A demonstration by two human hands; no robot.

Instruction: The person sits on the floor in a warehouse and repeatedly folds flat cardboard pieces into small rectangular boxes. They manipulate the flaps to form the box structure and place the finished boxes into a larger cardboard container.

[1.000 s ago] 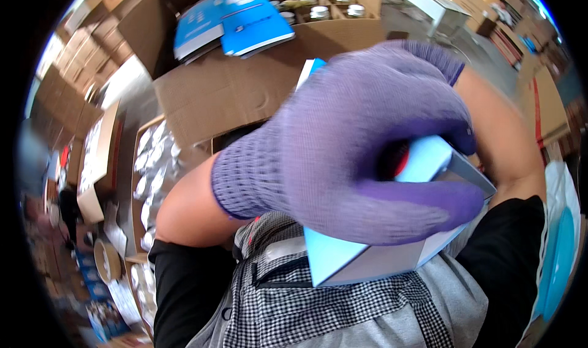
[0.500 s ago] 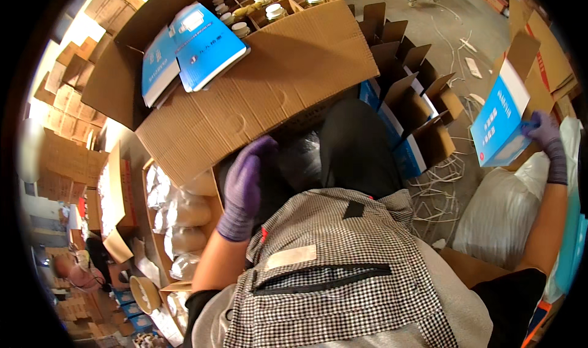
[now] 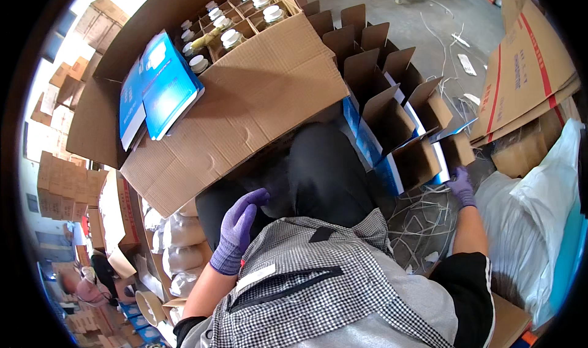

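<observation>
My right hand [image 3: 463, 187], in a purple knit glove, has its fingers on the near lower corner of a blue-and-white carton [image 3: 460, 150]. This carton's flaps are up, and it stands at the near right end of several open-topped blue cartons [image 3: 392, 127] in rows on the floor. My left hand [image 3: 239, 230], gloved alike, hangs over my lap with fingers stretched and thumb apart, holding nothing. Before me is a big brown cardboard box [image 3: 239, 109] with white-capped glass bottles [image 3: 231, 39] between dividers. Flat blue printed cartons [image 3: 165, 91] lie on its left edge.
White straps [image 3: 422, 216] lie tangled on the floor beside my right forearm. A white plastic sack [image 3: 520, 213] and flattened brown cardboard [image 3: 520, 72] are at the right. Wrapped rounded items [image 3: 184, 232] fill a box at left. Another person [image 3: 89, 287] is at the far left.
My right hand has brought the carton left and down from the far right to the end of the rows. My left hand has lowered slightly, staying open. The view has shifted right.
</observation>
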